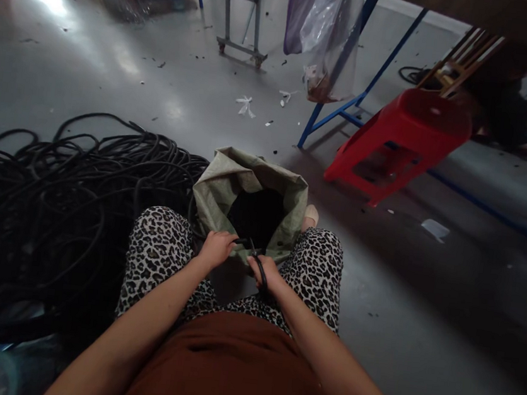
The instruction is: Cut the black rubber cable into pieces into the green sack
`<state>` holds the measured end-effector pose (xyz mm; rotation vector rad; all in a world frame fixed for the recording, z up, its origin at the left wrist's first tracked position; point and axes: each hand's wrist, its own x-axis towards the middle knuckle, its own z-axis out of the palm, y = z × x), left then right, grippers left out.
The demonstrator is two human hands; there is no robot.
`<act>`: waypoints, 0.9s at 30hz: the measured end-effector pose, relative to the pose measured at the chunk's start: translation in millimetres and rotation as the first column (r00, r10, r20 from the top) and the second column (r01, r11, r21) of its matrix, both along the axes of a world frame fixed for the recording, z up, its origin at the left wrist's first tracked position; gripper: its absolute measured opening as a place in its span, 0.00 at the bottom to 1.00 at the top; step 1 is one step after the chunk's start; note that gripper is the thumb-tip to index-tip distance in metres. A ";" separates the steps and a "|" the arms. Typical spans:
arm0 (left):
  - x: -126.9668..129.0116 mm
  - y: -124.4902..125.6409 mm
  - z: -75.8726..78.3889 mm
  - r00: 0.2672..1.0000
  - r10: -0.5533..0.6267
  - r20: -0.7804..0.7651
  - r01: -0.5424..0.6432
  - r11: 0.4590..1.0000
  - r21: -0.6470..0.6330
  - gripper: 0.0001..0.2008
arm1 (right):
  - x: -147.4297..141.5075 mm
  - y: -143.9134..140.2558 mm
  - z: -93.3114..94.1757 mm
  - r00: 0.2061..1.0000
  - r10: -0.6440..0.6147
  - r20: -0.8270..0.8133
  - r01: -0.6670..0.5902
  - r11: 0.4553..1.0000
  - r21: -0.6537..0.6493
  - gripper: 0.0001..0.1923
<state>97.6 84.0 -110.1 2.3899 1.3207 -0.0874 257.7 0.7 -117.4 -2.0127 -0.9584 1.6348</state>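
Between my knees stands an open woven sack [213, 195], its inside dark with black contents [259, 216] that I cannot make out singly. My left hand [218, 247] is closed on a black rubber tube [241, 241], whose short end sticks out to the right over the sack's near rim. In my right hand [267, 274] is a pair of scissors [262, 272] with black handles. Their blades point up and left, close to the tube's end. Whether the blades touch the tube I cannot tell.
A big tangle of black tubing [90, 171] covers the floor at left. A red plastic stool [423, 133] stands right of the sack, by a blue-legged table [334, 114] with a clear plastic bag [331, 46] hanging from it. Another person [507, 105] sits behind the stool.
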 end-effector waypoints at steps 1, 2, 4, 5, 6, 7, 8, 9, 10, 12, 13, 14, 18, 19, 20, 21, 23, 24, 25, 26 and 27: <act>-1.2 1.3 0.2 1.000 0.016 0.015 -0.016 1.000 -0.003 0.14 | 0.1 -0.1 -2.0 1.000 0.000 -0.005 0.000 1.000 -0.009 0.14; -2.8 2.9 0.1 0.999 0.037 0.039 -0.037 0.999 -0.003 0.14 | 0.2 -0.5 -4.4 1.000 0.005 -0.007 -0.005 1.000 -0.019 0.15; -7.1 7.0 -1.7 0.989 0.092 0.118 -0.092 0.996 -0.003 0.15 | 0.2 -1.9 -9.7 0.999 0.047 0.012 -0.046 0.999 -0.015 0.15; -10.0 9.4 -3.2 0.977 0.129 0.173 -0.130 0.991 -0.004 0.15 | 0.4 -3.0 -12.0 0.996 0.086 0.037 -0.086 0.996 0.007 0.16; -13.5 12.2 -4.8 0.958 0.170 0.232 -0.172 0.985 -0.010 0.16 | 0.6 -4.4 -13.9 0.988 0.138 0.069 -0.141 0.989 0.034 0.16; -17.5 15.3 -6.3 0.931 0.216 0.294 -0.220 0.975 -0.020 0.16 | 0.9 -5.9 -15.3 0.974 0.201 0.105 -0.208 0.976 0.061 0.16; -21.9 18.8 -7.3 0.897 0.266 0.353 -0.272 0.962 -0.034 0.16 | 1.3 -7.7 -16.2 0.953 0.268 0.141 -0.281 0.956 0.083 0.17; -26.8 22.5 -7.4 0.858 0.315 0.406 -0.322 0.945 -0.053 0.17 | 1.5 -9.5 -16.6 0.926 0.335 0.175 -0.355 0.930 0.097 0.18; -32.0 26.5 -6.4 0.814 0.366 0.450 -0.374 0.924 -0.077 0.17 | 1.5 -11.2 -16.6 0.894 0.399 0.204 -0.424 0.900 0.098 0.19; -43.2 35.3 -0.7 0.735 0.451 0.507 -0.452 0.882 -0.130 0.19 | -0.1 -13.9 -16.0 0.825 0.511 0.243 -0.540 0.839 0.070 0.21; -49.0 39.9 3.9 0.700 0.482 0.528 -0.480 0.864 -0.153 0.19 | -1.9 -14.7 -15.7 0.789 0.560 0.252 -0.588 0.808 0.046 0.22; -54.8 44.6 9.5 0.670 0.506 0.544 -0.497 0.849 -0.177 0.20 | -4.5 -15.1 -15.5 0.754 0.604 0.259 -0.627 0.779 0.012 0.23; -76.6 61.6 35.8 0.637 0.513 0.575 -0.467 0.851 -0.241 0.22 | -23.4 -13.5 -19.4 0.606 0.732 0.311 -0.720 0.671 -0.176 0.29; -81.3 65.1 42.0 0.650 0.504 0.569 -0.452 0.858 -0.243 0.21 | -29.7 -12.9 -22.0 0.566 0.758 0.325 -0.737 0.642 -0.213 0.31; -85.5 68.2 47.6 0.667 0.495 0.557 -0.436 0.865 -0.246 0.21 | -36.4 -12.3 -25.2 0.526 0.782 0.335 -0.755 0.610 -0.239 0.31; -89.2 71.1 52.4 0.680 0.487 0.549 -0.424 0.871 -0.247 0.21 | -43.3 -11.8 -29.1 0.487 0.805 0.339 -0.775 0.578 -0.257 0.31; -95.1 76.4 59.6 0.700 0.476 0.532 -0.409 0.878 -0.247 0.20 | -57.0 -10.8 -38.8 0.424 0.844 0.328 -0.799 0.519 -0.303 0.30; -97.4 78.9 61.9 0.707 0.474 0.525 -0.405 0.880 -0.248 0.20 | -63.7 -10.2 -44.5 0.405 0.859 0.313 -0.802 0.498 -0.329 0.30; -99.4 81.3 63.3 0.712 0.473 0.519 -0.400 0.881 -0.254 0.20 | -70.2 -9.4 -50.7 0.398 0.868 0.296 -0.798 0.487 -0.354 0.30; -101.1 83.7 63.9 0.714 0.475 0.514 -0.395 0.880 -0.264 0.19 | -76.4 -8.4 -57.2 0.404 0.871 0.278 -0.790 0.486 -0.374 0.30; -102.7 86.0 63.8 0.710 0.481 0.513 -0.396 0.876 -0.275 0.19 | -82.4 -7.1 -64.1 0.427 0.866 0.262 -0.774 0.499 -0.388 0.29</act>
